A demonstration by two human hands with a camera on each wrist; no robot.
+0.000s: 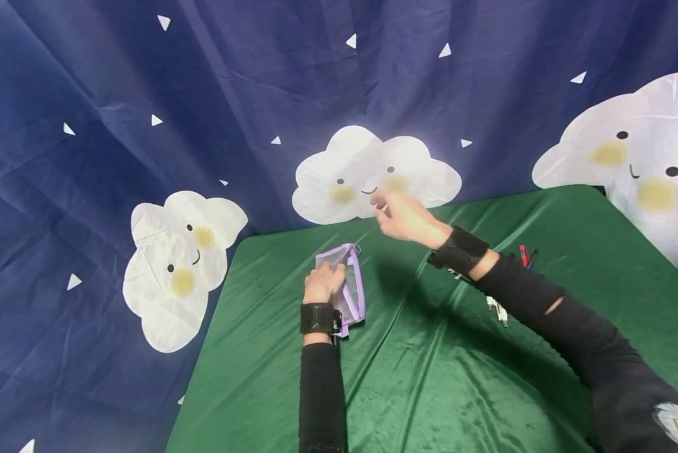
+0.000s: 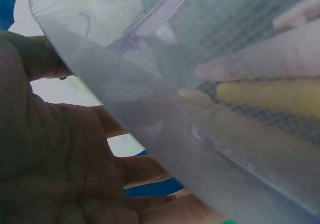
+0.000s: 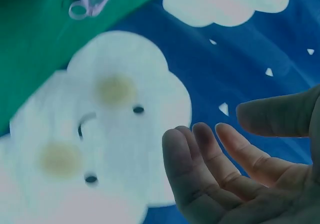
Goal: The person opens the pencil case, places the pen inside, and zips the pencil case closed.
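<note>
In the head view, my left hand (image 1: 323, 284) holds a see-through pouch (image 1: 359, 289) with lavender trim and a zip ring, low over the green cloth. The pouch's translucent side (image 2: 145, 119) fills much of the left wrist view and covers the fingertips. Through it show several blurred, long, pen-like things, among them a yellow one (image 2: 270, 96) and a brownish one with lettering (image 2: 250, 144). My right hand (image 1: 404, 217) hangs in the air beyond and right of the pouch, its fingers loosely bent and nothing between them (image 3: 250, 169).
A green cloth (image 1: 418, 377) covers the table. Right of the middle, partly behind my right forearm, lie a red pen-like item (image 1: 524, 255) and several small white items (image 1: 497, 311). A dark blue curtain (image 1: 248, 75) with white clouds hangs along the back and left.
</note>
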